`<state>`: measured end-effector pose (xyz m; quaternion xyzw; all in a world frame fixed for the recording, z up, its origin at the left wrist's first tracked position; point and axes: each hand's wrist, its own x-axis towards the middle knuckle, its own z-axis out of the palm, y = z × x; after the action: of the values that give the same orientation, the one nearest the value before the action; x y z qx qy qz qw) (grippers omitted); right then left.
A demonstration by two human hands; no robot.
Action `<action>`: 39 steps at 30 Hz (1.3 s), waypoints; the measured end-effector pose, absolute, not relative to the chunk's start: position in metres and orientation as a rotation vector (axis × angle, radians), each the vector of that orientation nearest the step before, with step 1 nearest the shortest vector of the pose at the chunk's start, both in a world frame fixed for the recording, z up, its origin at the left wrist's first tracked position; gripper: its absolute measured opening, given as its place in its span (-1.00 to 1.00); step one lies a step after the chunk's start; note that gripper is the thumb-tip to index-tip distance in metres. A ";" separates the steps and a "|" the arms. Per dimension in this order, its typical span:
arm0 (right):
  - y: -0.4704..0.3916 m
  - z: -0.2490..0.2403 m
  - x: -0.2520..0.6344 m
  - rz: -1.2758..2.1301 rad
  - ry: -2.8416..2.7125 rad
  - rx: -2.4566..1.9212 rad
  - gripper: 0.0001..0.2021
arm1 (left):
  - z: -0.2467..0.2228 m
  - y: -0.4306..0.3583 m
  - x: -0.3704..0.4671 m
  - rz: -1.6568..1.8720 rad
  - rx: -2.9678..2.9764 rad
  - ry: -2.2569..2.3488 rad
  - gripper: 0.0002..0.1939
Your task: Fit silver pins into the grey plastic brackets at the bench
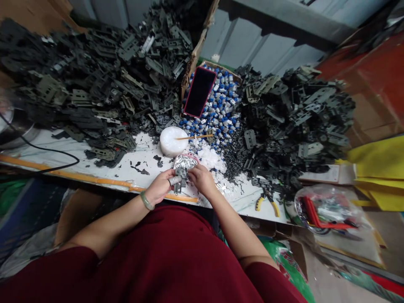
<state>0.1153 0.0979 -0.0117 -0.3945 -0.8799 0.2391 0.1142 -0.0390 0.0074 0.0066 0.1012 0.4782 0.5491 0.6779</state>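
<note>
At the table's front edge, my left hand (160,185) is closed around a dark grey slotted plastic part (180,180). The fingers of my right hand (201,179) are pinched together at the part's right side; whatever they hold is too small to make out. Just behind both hands sits a shallow dish (186,161) with shiny silver pieces in it. Beyond that stands a round white tub (173,142) with a thin wooden stick (197,136) lying across its top. Small white plastic pieces (211,158) are heaped to the right of the dish.
Large piles of dark plastic parts rise at left (104,84) and right (296,113). Between them, a phone (200,91) leans on many blue-and-white small pieces (222,105). Yellow-handled pliers (267,204) lie at right, near a plastic bag (331,208). A black cable (63,166) crosses the left edge.
</note>
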 end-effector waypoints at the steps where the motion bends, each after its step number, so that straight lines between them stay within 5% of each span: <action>1: 0.097 -0.012 0.115 0.839 -2.470 -1.138 -0.83 | 0.005 0.008 -0.038 1.234 0.240 1.097 -0.78; 8: 0.084 -0.004 0.105 1.628 -1.565 -1.202 -0.73 | 0.000 0.005 -0.037 1.287 0.334 1.186 -0.80; 20: 0.078 0.009 0.100 1.392 -1.760 -1.210 -0.86 | 0.007 0.001 -0.033 1.278 0.426 1.199 -0.72; 31: 0.071 0.009 0.103 0.802 -2.380 -1.007 -0.91 | -0.007 -0.006 -0.038 1.196 0.814 1.319 -0.78; 39: 0.056 0.002 0.098 1.009 -2.094 -1.076 -0.90 | -0.002 -0.006 -0.037 1.240 0.635 1.242 -0.71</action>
<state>0.0978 0.0563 0.0022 -0.4025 -0.7833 0.3774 0.2863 -0.0374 -0.0064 -0.0023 0.2734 0.5345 0.5340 0.5953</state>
